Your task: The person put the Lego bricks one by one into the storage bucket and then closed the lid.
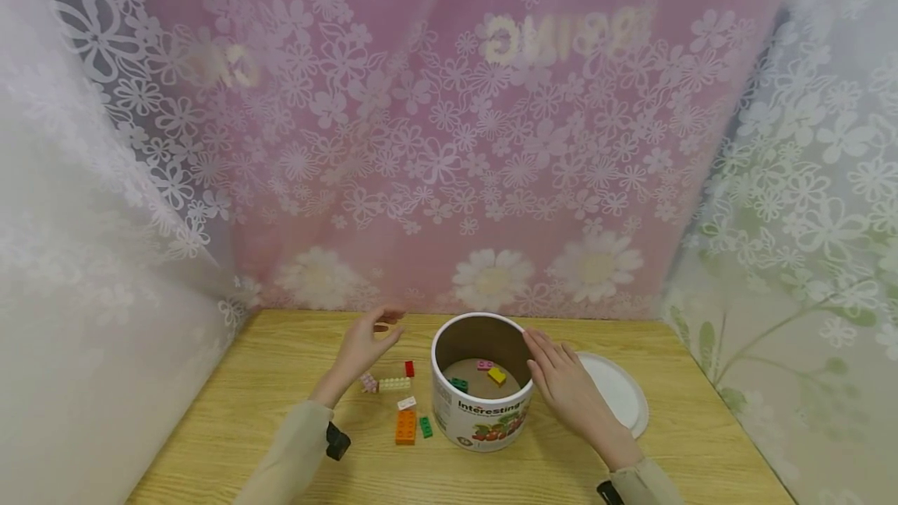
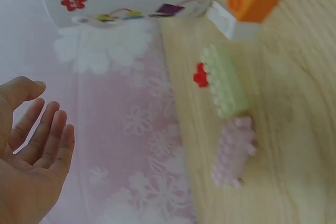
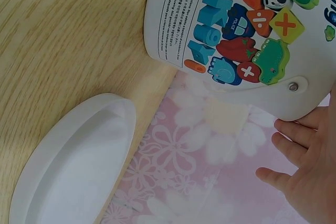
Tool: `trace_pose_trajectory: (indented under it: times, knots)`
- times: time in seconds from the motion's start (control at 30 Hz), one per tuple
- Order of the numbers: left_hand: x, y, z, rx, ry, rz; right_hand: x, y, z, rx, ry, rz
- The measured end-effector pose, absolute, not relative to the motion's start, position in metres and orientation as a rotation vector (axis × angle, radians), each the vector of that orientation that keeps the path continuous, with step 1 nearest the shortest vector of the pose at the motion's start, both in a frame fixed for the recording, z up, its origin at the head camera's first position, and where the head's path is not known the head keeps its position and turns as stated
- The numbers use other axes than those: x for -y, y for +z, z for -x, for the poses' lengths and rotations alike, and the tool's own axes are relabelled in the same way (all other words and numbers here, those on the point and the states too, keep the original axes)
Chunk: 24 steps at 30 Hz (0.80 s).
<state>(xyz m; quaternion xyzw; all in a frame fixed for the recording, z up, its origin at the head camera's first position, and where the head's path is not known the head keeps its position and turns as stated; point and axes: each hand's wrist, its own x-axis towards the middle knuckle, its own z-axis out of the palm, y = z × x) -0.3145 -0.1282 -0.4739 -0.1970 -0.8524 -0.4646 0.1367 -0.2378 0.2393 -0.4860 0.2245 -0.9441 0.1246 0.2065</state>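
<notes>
A white round tub (image 1: pixel 484 419) with printed fruit stands on the table. Inside it lie a pink brick (image 1: pixel 485 365), a yellow brick (image 1: pixel 496 376) and a dark green brick (image 1: pixel 459 385). My right hand (image 1: pixel 564 380) rests on the tub's right rim, fingers extended. To the left of the tub my left hand (image 1: pixel 366 345) hovers with nothing in it, fingers loosely bent. Near it are a red brick (image 1: pixel 410 369), a pale yellow-green brick (image 1: pixel 394 384) and a light pink brick (image 1: pixel 368 383). An orange brick (image 1: pixel 405 428), a white brick (image 1: pixel 407 404) and a green brick (image 1: pixel 426 427) sit closer to me.
A white lid (image 1: pixel 616 392) lies on the wooden table (image 1: pixel 302 357) to the right of the tub, partly behind my right arm. Flowered curtains (image 1: pixel 449 178) hang behind the table and along both sides.
</notes>
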Motion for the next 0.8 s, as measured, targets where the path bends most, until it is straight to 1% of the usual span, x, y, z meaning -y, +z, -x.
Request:
trace_pose_trajectory:
  times: [0.3,0.7,0.8]
  knots:
    - [0.156,-0.499,0.310,2.565,-1.338,0.507,-0.240,-0.485,0.237,2.631,0.350,-0.618]
    - [0.178,-0.528,0.303,2.710,-1.214,0.499,-0.238,-0.485,0.237,2.598,0.342,-0.628]
    - [0.183,-0.530,0.302,2.767,-1.190,0.544,-0.238,-0.485,0.237,2.612,0.344,-0.623]
